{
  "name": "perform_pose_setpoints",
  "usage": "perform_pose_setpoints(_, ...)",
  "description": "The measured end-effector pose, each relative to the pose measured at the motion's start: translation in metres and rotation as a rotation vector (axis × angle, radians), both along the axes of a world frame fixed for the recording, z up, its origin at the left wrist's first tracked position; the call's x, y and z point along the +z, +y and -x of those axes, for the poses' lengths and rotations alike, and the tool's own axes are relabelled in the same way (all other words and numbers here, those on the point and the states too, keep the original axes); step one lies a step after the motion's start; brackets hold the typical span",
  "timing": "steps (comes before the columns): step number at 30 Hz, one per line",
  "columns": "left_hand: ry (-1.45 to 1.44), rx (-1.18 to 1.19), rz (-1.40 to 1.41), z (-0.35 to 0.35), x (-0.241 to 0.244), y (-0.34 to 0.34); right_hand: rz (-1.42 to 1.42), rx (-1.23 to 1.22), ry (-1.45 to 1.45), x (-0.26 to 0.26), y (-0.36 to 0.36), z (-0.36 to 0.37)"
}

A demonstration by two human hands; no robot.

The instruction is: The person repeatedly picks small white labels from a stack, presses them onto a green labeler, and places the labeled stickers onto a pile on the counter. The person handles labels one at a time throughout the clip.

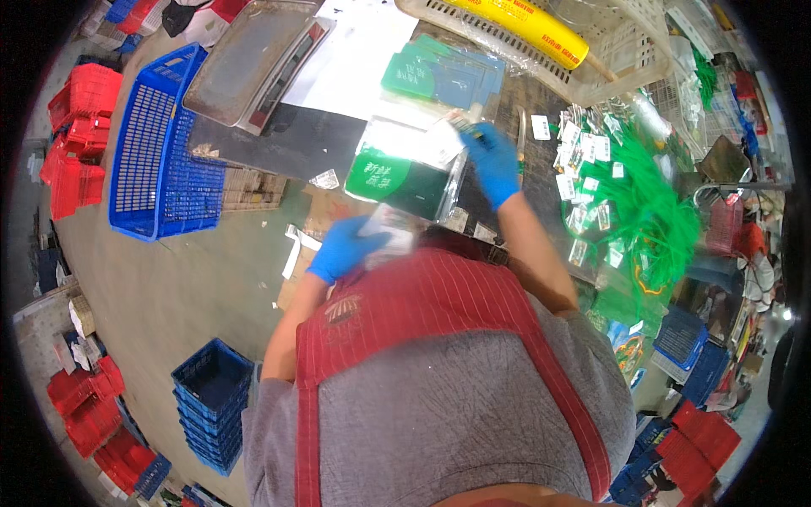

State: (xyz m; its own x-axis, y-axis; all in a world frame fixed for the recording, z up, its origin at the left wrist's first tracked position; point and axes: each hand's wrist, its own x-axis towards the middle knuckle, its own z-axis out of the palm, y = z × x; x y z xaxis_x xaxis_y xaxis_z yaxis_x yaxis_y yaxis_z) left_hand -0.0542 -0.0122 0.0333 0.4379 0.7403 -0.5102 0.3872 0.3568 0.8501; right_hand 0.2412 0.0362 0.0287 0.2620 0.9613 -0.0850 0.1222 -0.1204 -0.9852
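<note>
My left hand (350,248), in a blue glove, grips a blurred stack of pale cards or labels (391,236) just off the table's near edge. My right hand (491,158), also gloved in blue, is closed on a small bundle (460,123) whose kind I cannot tell, over the right side of a pile of plastic bags. Those green and clear printed bags (396,180) lie at the table edge between my hands. Farther back, more green and clear bags (437,73) are fanned out on the table. White paper (348,60) lies beyond them.
A metal tray (247,60) and blue plastic basket (166,146) stand left. A pale crate (608,44) with a yellow roll (526,25) sits at the back right. Green mesh bags (652,184) with white tags (592,147) heap on the right. Blue crates (212,393) stack on the floor.
</note>
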Motion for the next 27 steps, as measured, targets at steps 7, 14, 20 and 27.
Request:
perform_pose_setpoints(7,-0.13,0.169,-0.041,0.024,-0.017,-0.007,0.349,0.383,-0.106,-0.065,-0.014,-0.011)
perform_pose_setpoints(14,0.042,-0.086,-0.335,0.018,-0.057,-0.018,0.3,0.4,-0.235,-0.085,-0.019,0.008)
perform_pose_setpoints(20,0.007,-0.176,-0.381,-0.005,-0.037,-0.007,0.283,0.373,-0.321,-0.088,-0.025,0.011)
perform_pose_setpoints(27,0.05,-0.323,-0.552,-0.022,-0.047,0.002,0.266,0.392,-0.416,-0.069,-0.027,0.018)
